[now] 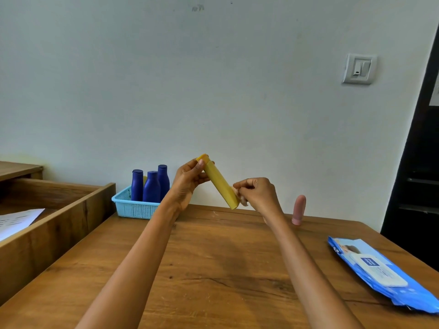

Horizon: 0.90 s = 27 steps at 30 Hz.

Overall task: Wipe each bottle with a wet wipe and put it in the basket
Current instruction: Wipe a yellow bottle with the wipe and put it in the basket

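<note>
A long yellow bottle [219, 182] is held tilted in the air above the far side of the table. My left hand [190, 179] grips its upper cap end. My right hand [257, 192] pinches a crumpled wet wipe [241, 198] against the bottle's lower end. Behind my left arm a light blue basket [133, 206] stands by the wall with three dark blue bottles [152, 186] upright in it. A pink bottle [298, 210] stands on the table to the right of my right hand.
A blue pack of wet wipes [377, 271] lies near the wooden table's [213, 269] right edge. A wooden side unit [54, 219] with paper [16, 222] on it adjoins at the left. Dark shelving [418, 186] stands at the right, and the wall lies close behind.
</note>
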### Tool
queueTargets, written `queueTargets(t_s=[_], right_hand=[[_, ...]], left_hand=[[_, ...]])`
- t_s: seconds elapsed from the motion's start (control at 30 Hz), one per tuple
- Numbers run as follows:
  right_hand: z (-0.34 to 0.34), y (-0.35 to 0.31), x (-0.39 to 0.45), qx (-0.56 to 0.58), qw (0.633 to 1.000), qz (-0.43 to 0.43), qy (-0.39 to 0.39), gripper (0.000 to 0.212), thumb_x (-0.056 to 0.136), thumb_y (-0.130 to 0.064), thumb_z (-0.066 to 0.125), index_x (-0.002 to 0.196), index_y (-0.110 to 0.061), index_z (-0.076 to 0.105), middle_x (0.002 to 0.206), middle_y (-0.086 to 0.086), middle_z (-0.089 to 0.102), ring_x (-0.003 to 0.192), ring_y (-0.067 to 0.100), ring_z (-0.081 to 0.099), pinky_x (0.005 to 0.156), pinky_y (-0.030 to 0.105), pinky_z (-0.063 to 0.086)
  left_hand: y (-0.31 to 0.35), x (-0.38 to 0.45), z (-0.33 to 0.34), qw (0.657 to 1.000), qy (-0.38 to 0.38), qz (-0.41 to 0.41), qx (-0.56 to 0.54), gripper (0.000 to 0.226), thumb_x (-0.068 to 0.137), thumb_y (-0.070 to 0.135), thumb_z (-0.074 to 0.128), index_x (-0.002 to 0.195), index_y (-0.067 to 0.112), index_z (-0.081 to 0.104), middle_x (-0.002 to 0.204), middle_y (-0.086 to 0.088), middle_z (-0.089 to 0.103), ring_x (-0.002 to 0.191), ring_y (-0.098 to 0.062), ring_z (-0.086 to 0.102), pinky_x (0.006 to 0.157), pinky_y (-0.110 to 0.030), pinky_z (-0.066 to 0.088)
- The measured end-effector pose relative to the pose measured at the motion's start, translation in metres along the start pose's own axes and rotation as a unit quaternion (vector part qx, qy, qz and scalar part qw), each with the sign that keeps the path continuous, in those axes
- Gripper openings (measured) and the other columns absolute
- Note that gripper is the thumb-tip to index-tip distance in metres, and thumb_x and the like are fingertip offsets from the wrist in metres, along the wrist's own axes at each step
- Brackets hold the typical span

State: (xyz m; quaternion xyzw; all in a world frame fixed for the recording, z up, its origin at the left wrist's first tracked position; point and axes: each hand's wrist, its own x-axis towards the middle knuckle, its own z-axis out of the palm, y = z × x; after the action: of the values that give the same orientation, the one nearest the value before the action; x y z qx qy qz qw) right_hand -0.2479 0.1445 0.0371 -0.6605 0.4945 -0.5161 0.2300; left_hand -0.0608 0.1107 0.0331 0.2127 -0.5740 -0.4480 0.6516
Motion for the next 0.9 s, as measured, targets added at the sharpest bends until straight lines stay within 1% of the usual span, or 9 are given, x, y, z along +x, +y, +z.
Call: queueTargets(t_s=[0.07, 0.17, 0.23, 0.3, 0.4, 0.53, 0.63, 0.73, 0.9], right_hand=[[0.004, -0.006, -0.001, 0.035, 0.999, -0.024, 0.026, 0.019, 0.087, -0.005, 0.058, 0.095, -0.013, 0.073, 0.066, -0.006, 0.066, 0.056, 0.002, 0.059, 0.051, 0.007, 0.043], [0.008, -0.017, -0.003, 0.086, 0.995, -0.056, 0.003, 0.02, 0.086, -0.005, 0.059, 0.088, -0.018, 0.074, 0.071, -0.008, 0.071, 0.067, 0.001, 0.066, 0.06, 0.012, 0.051], [0.008, -0.02, -0.004, 0.087, 0.994, -0.051, -0.034, 0.02, 0.085, -0.004, 0.059, 0.086, -0.017, 0.074, 0.083, -0.002, 0.073, 0.083, 0.009, 0.068, 0.072, 0.022, 0.057], [0.009, -0.02, -0.004, 0.062, 0.996, -0.041, -0.05, 0.018, 0.085, -0.006, 0.059, 0.086, -0.015, 0.074, 0.088, 0.002, 0.073, 0.089, 0.015, 0.067, 0.077, 0.028, 0.057], [0.01, -0.012, -0.004, 0.026, 0.999, -0.008, -0.044, 0.02, 0.085, -0.007, 0.058, 0.078, -0.02, 0.072, 0.077, -0.001, 0.071, 0.083, 0.017, 0.068, 0.067, 0.022, 0.054], [0.007, 0.003, -0.004, 0.003, 0.997, 0.052, -0.055, 0.019, 0.085, -0.002, 0.056, 0.094, -0.007, 0.072, 0.062, 0.0, 0.063, 0.061, 0.013, 0.061, 0.055, 0.016, 0.052], [0.007, 0.006, -0.002, 0.008, 0.998, 0.048, -0.025, 0.024, 0.084, 0.0, 0.054, 0.099, -0.009, 0.07, 0.064, 0.002, 0.064, 0.052, 0.01, 0.056, 0.053, 0.017, 0.05], [0.01, -0.001, 0.0, 0.056, 0.998, 0.018, 0.008, 0.023, 0.087, -0.003, 0.056, 0.104, -0.011, 0.068, 0.071, 0.003, 0.066, 0.058, 0.011, 0.059, 0.06, 0.021, 0.054], [0.013, -0.01, 0.001, 0.194, 0.98, -0.018, 0.044, 0.021, 0.088, -0.004, 0.058, 0.104, -0.015, 0.067, 0.093, 0.0, 0.071, 0.085, 0.009, 0.067, 0.066, 0.018, 0.053]], left_hand=[[-0.004, -0.001, 0.006, 1.0, -0.016, -0.005, 0.022, 0.039, 0.08, 0.033, 0.056, 0.115, 0.015, 0.059, 0.105, -0.003, 0.07, 0.094, -0.016, 0.068, 0.077, -0.024, 0.054], [-0.008, -0.001, 0.008, 0.999, -0.007, -0.006, 0.034, 0.035, 0.083, 0.032, 0.056, 0.114, 0.015, 0.059, 0.105, -0.003, 0.07, 0.093, -0.015, 0.068, 0.076, -0.023, 0.054], [-0.008, -0.001, 0.004, 1.0, 0.011, -0.004, 0.029, 0.03, 0.083, 0.032, 0.057, 0.109, 0.019, 0.061, 0.103, -0.003, 0.07, 0.093, -0.017, 0.067, 0.078, -0.025, 0.054], [-0.007, 0.0, -0.002, 0.999, 0.024, -0.001, 0.026, 0.03, 0.079, 0.035, 0.059, 0.105, 0.021, 0.063, 0.103, -0.003, 0.07, 0.095, -0.02, 0.065, 0.083, -0.029, 0.053], [-0.007, 0.001, -0.007, 0.999, 0.035, 0.0, 0.023, 0.032, 0.078, 0.035, 0.059, 0.106, 0.02, 0.063, 0.103, -0.003, 0.07, 0.095, -0.021, 0.065, 0.086, -0.032, 0.053], [-0.007, 0.001, -0.007, 0.999, 0.036, -0.008, 0.01, 0.038, 0.079, 0.036, 0.057, 0.111, 0.015, 0.061, 0.1, -0.002, 0.071, 0.09, -0.017, 0.066, 0.081, -0.028, 0.055], [-0.009, -0.001, 0.0, 1.0, 0.012, -0.018, 0.018, 0.047, 0.078, 0.036, 0.056, 0.118, 0.01, 0.057, 0.103, -0.003, 0.07, 0.089, -0.015, 0.068, 0.076, -0.024, 0.054], [-0.014, -0.004, 0.01, 0.998, -0.033, -0.037, 0.042, 0.037, 0.08, 0.034, 0.056, 0.111, 0.014, 0.06, 0.101, -0.003, 0.07, 0.088, -0.014, 0.069, 0.074, -0.022, 0.053], [-0.022, -0.006, 0.019, 0.991, -0.08, -0.061, 0.087, 0.035, 0.083, 0.034, 0.056, 0.109, 0.012, 0.062, 0.094, -0.006, 0.071, 0.09, -0.019, 0.068, 0.077, -0.024, 0.053]])
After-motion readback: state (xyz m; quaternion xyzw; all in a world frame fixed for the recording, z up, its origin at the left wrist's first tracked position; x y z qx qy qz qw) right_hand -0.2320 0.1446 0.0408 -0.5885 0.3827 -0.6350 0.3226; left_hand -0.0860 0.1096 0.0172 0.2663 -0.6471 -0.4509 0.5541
